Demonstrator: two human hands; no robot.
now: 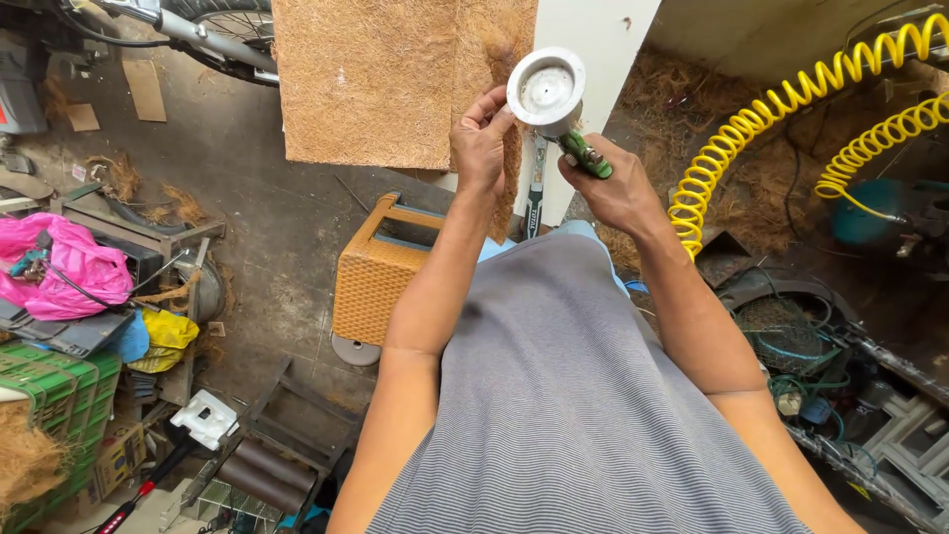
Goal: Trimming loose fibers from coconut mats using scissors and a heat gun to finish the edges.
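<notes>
My right hand (618,188) grips the green body of a spray gun (585,155) held up in front of me. A round white cup (546,89) sits on top of the gun, its lid facing the camera. The fingers of my left hand (481,138) touch the left rim of that cup. Behind the hands a brown coir fibre mat (386,79) lies on a white board (593,40). My grey striped shirt fills the bottom middle.
Yellow coiled air hoses (781,109) hang at right. A woven orange box (374,277) stands on the floor below my left arm. Pink bag (69,267), green crate (49,396) and tools crowd the left. Wire mesh and cables (791,336) lie at right.
</notes>
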